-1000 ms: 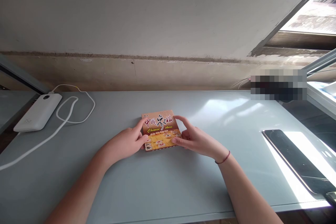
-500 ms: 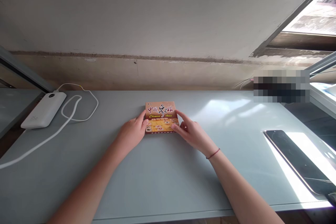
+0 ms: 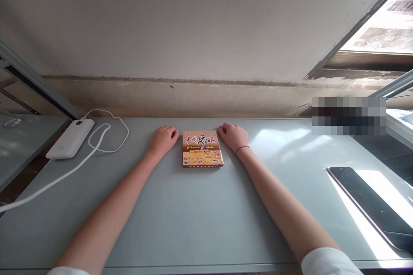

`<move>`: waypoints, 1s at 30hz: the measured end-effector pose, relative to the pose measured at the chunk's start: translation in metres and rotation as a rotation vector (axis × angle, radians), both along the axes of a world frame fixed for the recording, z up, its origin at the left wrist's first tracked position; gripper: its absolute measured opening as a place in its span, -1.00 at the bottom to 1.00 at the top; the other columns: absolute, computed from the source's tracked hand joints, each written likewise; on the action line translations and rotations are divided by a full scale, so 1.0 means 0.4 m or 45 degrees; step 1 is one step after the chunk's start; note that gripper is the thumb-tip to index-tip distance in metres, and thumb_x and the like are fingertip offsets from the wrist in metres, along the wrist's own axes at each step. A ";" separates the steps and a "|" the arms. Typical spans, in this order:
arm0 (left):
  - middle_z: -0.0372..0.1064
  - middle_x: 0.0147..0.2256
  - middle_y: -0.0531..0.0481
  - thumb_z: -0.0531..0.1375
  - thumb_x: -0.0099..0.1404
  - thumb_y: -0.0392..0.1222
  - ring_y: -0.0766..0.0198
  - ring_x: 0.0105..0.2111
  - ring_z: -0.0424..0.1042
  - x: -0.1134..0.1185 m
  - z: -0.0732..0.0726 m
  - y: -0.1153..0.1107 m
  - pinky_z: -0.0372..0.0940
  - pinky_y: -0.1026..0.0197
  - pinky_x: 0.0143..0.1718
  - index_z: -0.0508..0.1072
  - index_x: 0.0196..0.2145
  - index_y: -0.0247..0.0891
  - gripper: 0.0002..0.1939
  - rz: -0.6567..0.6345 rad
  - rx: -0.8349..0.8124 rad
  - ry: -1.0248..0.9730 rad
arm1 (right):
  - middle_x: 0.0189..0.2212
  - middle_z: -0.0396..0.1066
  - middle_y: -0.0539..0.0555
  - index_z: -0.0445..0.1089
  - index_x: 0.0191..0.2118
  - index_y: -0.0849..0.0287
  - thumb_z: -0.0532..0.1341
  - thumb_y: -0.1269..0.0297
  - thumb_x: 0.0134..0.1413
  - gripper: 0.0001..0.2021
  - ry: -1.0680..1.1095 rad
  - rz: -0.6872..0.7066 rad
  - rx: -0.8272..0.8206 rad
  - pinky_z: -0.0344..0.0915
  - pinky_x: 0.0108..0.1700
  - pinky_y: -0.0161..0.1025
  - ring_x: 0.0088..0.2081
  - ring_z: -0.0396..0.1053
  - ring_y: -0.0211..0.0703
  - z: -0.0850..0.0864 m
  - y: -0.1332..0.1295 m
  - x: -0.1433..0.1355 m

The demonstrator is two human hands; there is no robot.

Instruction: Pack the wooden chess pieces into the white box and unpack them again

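Note:
A flat box with "Chinese chess" printed on its lid (image 3: 202, 149) lies on the grey-blue table (image 3: 193, 223), a little beyond the middle. My left hand (image 3: 164, 139) rests on the table just left of the box, curled into a loose fist with nothing in it. On the box's right side lies my right hand (image 3: 233, 135), also curled and holding nothing. A thin dark red string is round my right wrist. Neither hand touches the box.
A white power bank (image 3: 70, 138) with a white cable (image 3: 67, 175) lies at the left. A dark phone (image 3: 371, 206) lies at the right in bright sunlight. A wall (image 3: 180, 30) rises behind the table, and a pixelated patch covers something at the back right.
Both hands have let go of the box and moved apart and away to its sides, with the fingers now curled. The view has shifted slightly.

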State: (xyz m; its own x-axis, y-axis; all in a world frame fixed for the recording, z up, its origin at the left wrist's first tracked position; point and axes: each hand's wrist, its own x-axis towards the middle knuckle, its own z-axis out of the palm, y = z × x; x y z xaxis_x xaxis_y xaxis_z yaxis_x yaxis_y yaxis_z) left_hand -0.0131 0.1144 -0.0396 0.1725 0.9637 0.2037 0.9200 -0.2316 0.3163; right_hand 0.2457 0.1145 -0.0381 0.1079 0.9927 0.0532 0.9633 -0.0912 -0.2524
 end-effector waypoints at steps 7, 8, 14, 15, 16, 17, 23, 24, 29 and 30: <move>0.35 -0.49 -0.03 -0.02 0.31 -0.14 0.19 -0.41 0.30 -0.012 -0.008 0.002 0.05 0.20 -0.39 0.28 -0.57 -0.21 -0.69 -0.051 0.001 0.065 | -0.46 0.44 0.11 0.44 -0.41 0.13 -0.03 0.14 0.19 -0.65 -0.038 0.028 -0.027 -0.09 -0.47 -0.30 -0.46 0.28 -0.18 -0.015 0.001 0.010; 0.35 -0.49 -0.03 -0.02 0.31 -0.14 0.19 -0.41 0.30 -0.013 -0.007 0.000 0.06 0.20 -0.38 0.28 -0.57 -0.21 -0.69 -0.059 0.002 0.066 | -0.46 0.44 0.11 0.43 -0.40 0.13 -0.03 0.14 0.19 -0.65 -0.034 0.034 -0.025 -0.10 -0.47 -0.30 -0.46 0.27 -0.19 -0.015 -0.002 0.012; 0.34 -0.47 -0.03 -0.01 0.32 -0.15 0.19 -0.39 0.30 -0.020 -0.014 -0.003 0.11 0.19 -0.32 0.30 -0.55 -0.22 -0.69 -0.094 0.024 0.063 | -0.46 0.43 0.09 0.40 -0.40 0.14 -0.03 0.15 0.19 -0.68 -0.013 0.055 -0.005 -0.11 -0.48 -0.30 -0.48 0.23 -0.21 -0.013 -0.010 0.015; 0.34 -0.47 -0.03 -0.01 0.32 -0.15 0.19 -0.39 0.30 -0.021 -0.015 -0.004 0.11 0.19 -0.31 0.31 -0.55 -0.22 -0.69 -0.098 0.027 0.064 | -0.47 0.42 0.09 0.39 -0.41 0.14 -0.02 0.16 0.18 -0.68 -0.009 0.057 -0.001 -0.12 -0.48 -0.30 -0.49 0.22 -0.21 -0.013 -0.011 0.015; 0.34 -0.47 -0.03 -0.01 0.32 -0.15 0.19 -0.39 0.30 -0.021 -0.015 -0.005 0.12 0.19 -0.31 0.31 -0.55 -0.22 -0.69 -0.101 0.029 0.065 | -0.47 0.42 0.09 0.39 -0.42 0.14 -0.02 0.16 0.18 -0.69 -0.006 0.061 0.003 -0.12 -0.49 -0.30 -0.49 0.22 -0.22 -0.013 -0.012 0.015; 0.34 -0.47 -0.03 -0.01 0.32 -0.15 0.19 -0.39 0.30 -0.022 -0.015 -0.005 0.12 0.19 -0.30 0.31 -0.55 -0.22 -0.69 -0.103 0.030 0.066 | -0.47 0.42 0.09 0.38 -0.42 0.14 -0.02 0.16 0.18 -0.69 -0.003 0.064 0.007 -0.12 -0.49 -0.30 -0.49 0.22 -0.22 -0.013 -0.013 0.015; 0.33 -0.47 -0.03 -0.01 0.32 -0.15 0.19 -0.38 0.30 -0.021 -0.012 -0.008 0.14 0.19 -0.28 0.32 -0.55 -0.21 -0.69 -0.106 0.039 0.077 | -0.47 0.43 0.08 0.37 -0.42 0.13 -0.02 0.17 0.18 -0.70 0.017 0.086 0.029 -0.11 -0.48 -0.30 -0.48 0.23 -0.21 -0.017 -0.022 0.017; 0.33 -0.47 -0.03 -0.01 0.32 -0.15 0.19 -0.38 0.31 -0.021 -0.013 -0.008 0.14 0.19 -0.28 0.33 -0.55 -0.21 -0.69 -0.105 0.040 0.079 | -0.47 0.43 0.07 0.37 -0.42 0.13 -0.02 0.17 0.18 -0.71 0.020 0.090 0.031 -0.10 -0.48 -0.30 -0.47 0.23 -0.21 -0.018 -0.024 0.017; 0.34 -0.44 -0.03 -0.02 0.33 -0.14 0.20 -0.37 0.31 -0.025 -0.022 -0.005 0.14 0.20 -0.27 0.35 -0.52 -0.22 -0.69 -0.109 0.051 0.092 | -0.48 0.42 0.07 0.34 -0.46 0.13 -0.01 0.17 0.17 -0.71 0.026 0.094 0.038 -0.11 -0.49 -0.30 -0.49 0.22 -0.21 -0.014 -0.029 0.017; 0.35 -0.44 -0.03 -0.02 0.33 -0.14 0.20 -0.37 0.31 -0.027 -0.024 -0.005 0.14 0.20 -0.27 0.36 -0.51 -0.22 -0.69 -0.111 0.051 0.095 | -0.49 0.41 0.07 0.33 -0.46 0.13 -0.01 0.17 0.17 -0.71 0.027 0.094 0.037 -0.11 -0.49 -0.30 -0.49 0.22 -0.22 -0.014 -0.029 0.016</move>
State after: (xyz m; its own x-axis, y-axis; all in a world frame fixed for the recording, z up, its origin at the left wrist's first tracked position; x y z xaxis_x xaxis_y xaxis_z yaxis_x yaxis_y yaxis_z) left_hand -0.0238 0.1124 -0.0492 0.2711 0.9357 0.2256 0.9164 -0.3226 0.2369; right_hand 0.2522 0.1029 -0.0436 0.0361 0.9961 0.0809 0.9616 -0.0126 -0.2742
